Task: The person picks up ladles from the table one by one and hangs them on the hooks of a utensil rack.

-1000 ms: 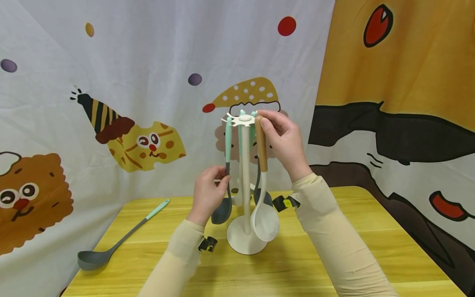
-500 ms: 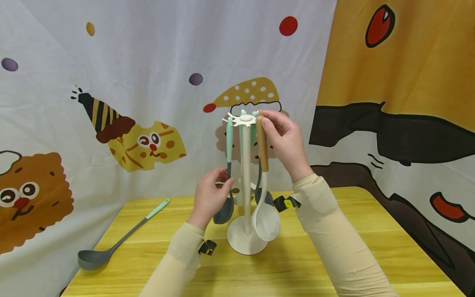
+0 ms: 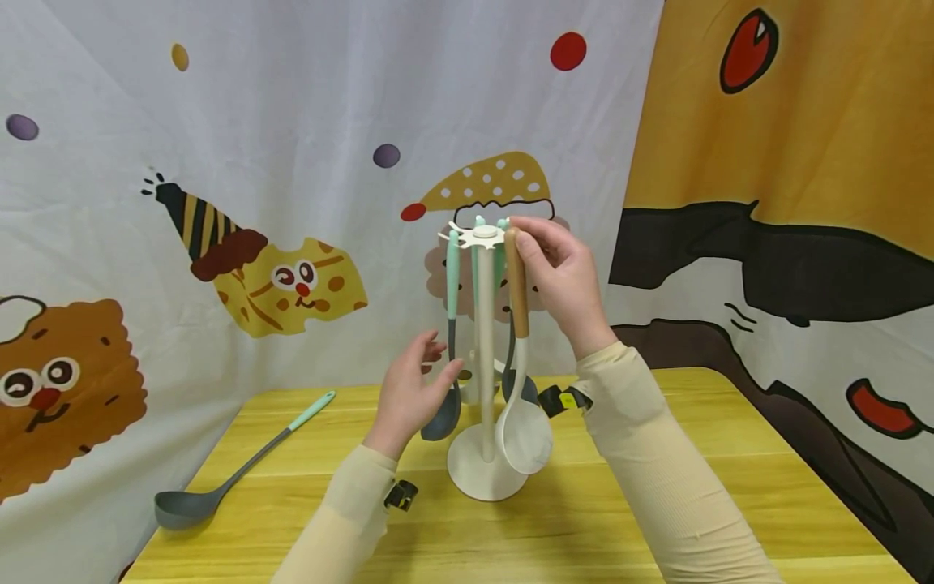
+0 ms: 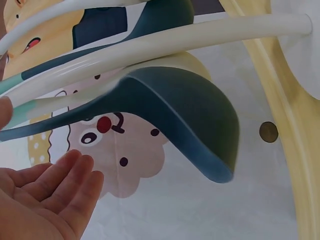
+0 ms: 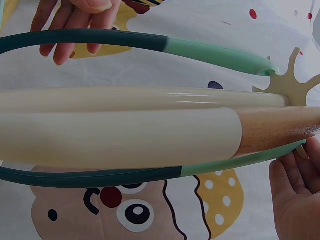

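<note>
A cream utensil stand (image 3: 486, 466) with a hooked top stands upright on the table. At its right front hangs a white ladle (image 3: 527, 442) with a wooden handle; my right hand (image 3: 565, 280) pinches the top of that handle, right at the hooks. On the stand's left side hangs a dark grey-headed utensil (image 4: 195, 120) with a mint handle. Beside its shaft is my left hand (image 3: 410, 393), fingers spread and thumb apart. In the left wrist view a gap shows between those fingers (image 4: 75, 190) and the grey head.
A dark grey ladle (image 3: 186, 511) with a mint handle lies on the left of the wooden table (image 3: 620, 503). Further mint-handled utensils hang at the back of the stand, one with a dark head (image 3: 520, 388). A printed cloth (image 3: 314, 186) hangs behind the table.
My left hand has let go of the hanging grey utensil's shaft, and its fingers have spread apart. My right hand keeps its pinch on the wooden handle.
</note>
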Available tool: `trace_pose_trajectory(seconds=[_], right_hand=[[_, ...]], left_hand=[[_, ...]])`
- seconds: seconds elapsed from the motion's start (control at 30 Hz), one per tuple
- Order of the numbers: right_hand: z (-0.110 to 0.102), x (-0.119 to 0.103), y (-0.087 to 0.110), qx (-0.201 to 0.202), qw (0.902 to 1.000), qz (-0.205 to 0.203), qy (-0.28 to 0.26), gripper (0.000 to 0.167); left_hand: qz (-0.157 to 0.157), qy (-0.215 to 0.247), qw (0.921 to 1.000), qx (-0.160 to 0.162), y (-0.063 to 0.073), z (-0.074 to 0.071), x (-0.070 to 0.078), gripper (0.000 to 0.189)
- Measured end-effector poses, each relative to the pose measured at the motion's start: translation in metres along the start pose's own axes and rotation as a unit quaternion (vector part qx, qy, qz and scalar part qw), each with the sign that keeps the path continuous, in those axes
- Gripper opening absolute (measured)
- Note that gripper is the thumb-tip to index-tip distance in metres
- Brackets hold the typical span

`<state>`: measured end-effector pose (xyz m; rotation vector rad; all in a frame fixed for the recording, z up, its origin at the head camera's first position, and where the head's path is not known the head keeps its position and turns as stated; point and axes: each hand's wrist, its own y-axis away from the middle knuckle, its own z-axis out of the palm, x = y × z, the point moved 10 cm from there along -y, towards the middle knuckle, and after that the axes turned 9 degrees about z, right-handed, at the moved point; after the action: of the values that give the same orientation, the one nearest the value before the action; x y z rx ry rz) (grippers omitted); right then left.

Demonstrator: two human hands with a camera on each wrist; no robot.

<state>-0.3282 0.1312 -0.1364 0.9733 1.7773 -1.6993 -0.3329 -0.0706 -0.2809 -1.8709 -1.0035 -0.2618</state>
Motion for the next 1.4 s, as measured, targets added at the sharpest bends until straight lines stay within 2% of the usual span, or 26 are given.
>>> trace_pose_trajectory(seconds=[0.43,0.7,0.97,1.4], right_hand=[[0.000,-0.001,0.000,0.001,0.9999,-0.007,-0.009,0.031],[0.000,-0.001,0.000,0.002,0.9999,-0.007,-0.007,0.031],[0.001,-0.001,0.000,0.000,0.9999,-0.013,-0.005,0.031],[0.000,0.001,-0.001,-0.002,1.0000,0.000,-0.007,0.031]], left_hand=[[-0.022,-0.022,0.9986,-0.044,0.017,0.009,-0.023,0.075],[-0.021,-0.029,0.9969,-0.070,0.025,0.014,-0.031,0.080],[-0.036,-0.030,0.9935,-0.103,0.034,0.017,-0.046,0.081],[-0.022,-0.072,0.9898,-0.121,0.045,0.012,-0.069,0.081]])
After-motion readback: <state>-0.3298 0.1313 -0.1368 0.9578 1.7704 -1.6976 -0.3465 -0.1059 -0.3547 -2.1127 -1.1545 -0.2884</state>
